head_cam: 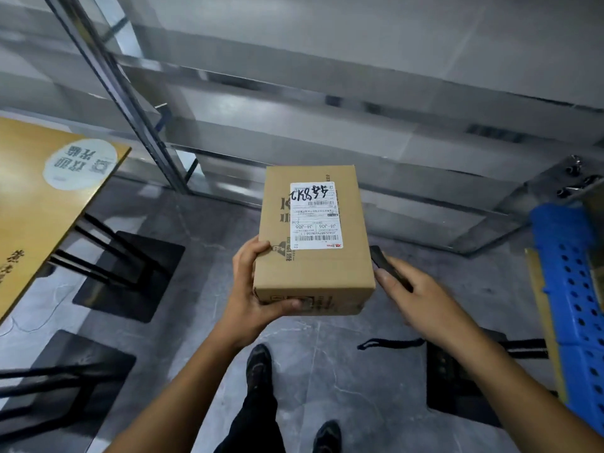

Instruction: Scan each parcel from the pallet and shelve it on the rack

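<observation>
A brown cardboard parcel (310,266) with a white shipping label (315,215) on top is held level at mid-frame. My left hand (258,289) grips its near left corner, thumb across the front face. My right hand (415,289) holds a dark handheld scanner (384,264) just beside the parcel's right edge. The grey metal rack (294,132) stands right ahead, its shelves blurred. The blue perforated pallet (575,289) is at the right edge.
A wooden table (39,197) with black legs stands on the left. A black bag with a drawstring (457,380) lies on the grey floor at the right. My feet (258,364) are below the parcel.
</observation>
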Action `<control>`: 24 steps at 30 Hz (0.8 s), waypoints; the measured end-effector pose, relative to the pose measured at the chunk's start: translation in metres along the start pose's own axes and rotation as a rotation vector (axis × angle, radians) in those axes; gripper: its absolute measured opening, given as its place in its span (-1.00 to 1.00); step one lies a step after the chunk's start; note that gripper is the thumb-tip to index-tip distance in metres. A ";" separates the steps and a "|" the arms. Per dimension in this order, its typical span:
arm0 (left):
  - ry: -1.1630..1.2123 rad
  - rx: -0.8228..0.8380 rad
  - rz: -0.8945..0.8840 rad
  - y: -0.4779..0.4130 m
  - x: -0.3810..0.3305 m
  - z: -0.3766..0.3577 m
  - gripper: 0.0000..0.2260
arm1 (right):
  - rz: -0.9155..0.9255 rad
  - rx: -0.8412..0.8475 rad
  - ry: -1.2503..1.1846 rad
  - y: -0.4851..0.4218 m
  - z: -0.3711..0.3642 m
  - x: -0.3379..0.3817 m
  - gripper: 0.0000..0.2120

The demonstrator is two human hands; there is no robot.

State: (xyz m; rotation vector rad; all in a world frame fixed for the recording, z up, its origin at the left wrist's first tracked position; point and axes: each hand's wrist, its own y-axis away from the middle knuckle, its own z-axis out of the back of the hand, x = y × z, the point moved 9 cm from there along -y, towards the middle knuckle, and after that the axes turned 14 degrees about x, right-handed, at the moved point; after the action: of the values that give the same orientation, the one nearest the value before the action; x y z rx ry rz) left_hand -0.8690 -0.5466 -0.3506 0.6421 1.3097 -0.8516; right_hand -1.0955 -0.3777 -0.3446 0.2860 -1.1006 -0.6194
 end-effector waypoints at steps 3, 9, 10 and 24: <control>-0.065 -0.015 -0.054 -0.031 0.006 0.046 -0.18 | 0.005 0.003 0.085 -0.034 0.006 0.039 -0.36; -0.058 0.005 -0.082 -0.100 0.026 0.133 -0.17 | -0.008 0.021 0.736 -0.098 0.034 0.158 -0.30; -0.062 0.013 -0.093 -0.110 0.028 0.143 -0.18 | 0.002 0.037 0.869 -0.108 0.038 0.180 -0.29; -0.014 -0.052 -0.064 -0.199 0.048 0.188 -0.15 | 0.156 0.053 1.513 -0.190 0.096 0.300 -0.34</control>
State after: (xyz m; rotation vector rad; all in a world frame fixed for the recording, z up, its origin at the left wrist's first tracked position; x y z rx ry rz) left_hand -0.9277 -0.8187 -0.3543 0.5552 1.3417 -0.8697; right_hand -1.1499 -0.7005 -0.1764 0.5648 0.3240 -0.0993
